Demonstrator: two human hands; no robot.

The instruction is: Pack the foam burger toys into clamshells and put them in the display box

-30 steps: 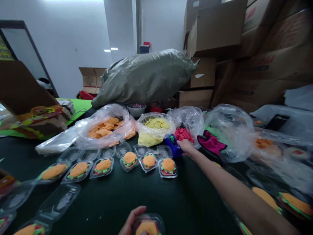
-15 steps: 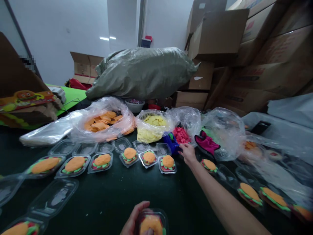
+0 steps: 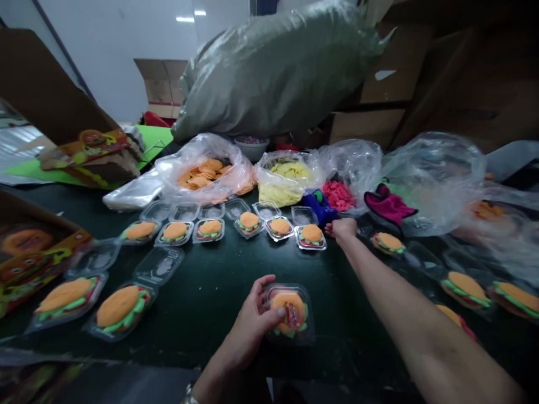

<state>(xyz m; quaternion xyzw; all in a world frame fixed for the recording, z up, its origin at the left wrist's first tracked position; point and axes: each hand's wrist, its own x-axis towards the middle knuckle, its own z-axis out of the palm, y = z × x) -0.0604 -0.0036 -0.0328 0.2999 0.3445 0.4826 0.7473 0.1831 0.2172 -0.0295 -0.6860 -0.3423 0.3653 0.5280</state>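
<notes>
My left hand (image 3: 256,317) grips the left side of a clear plastic box (image 3: 309,331) near the table's front edge. Inside it is a toy burger (image 3: 290,308) with an orange bun and green leaf edges; a small colourful sticker shows on top, beside my thumb. My right hand (image 3: 342,229) reaches far forward, its fingers pinched together at the right end of a blue tape dispenser (image 3: 320,209). Whatever is between those fingertips is too small to make out. Just left of that hand sits an open-lidded box with another burger (image 3: 311,234).
Along the back lie bags of orange pieces (image 3: 206,173), yellow pieces (image 3: 290,169) and red pieces (image 3: 338,195). A magenta glove (image 3: 389,206) lies right of the dispenser. Several open boxes with burgers line the table (image 3: 202,314). Printed cartons (image 3: 37,252) stand left, a big sack (image 3: 273,73) behind.
The view has tilted downward, so my left hand and its box show higher and more fully. My right hand stays by the tape dispenser, fingers still pinched.
</notes>
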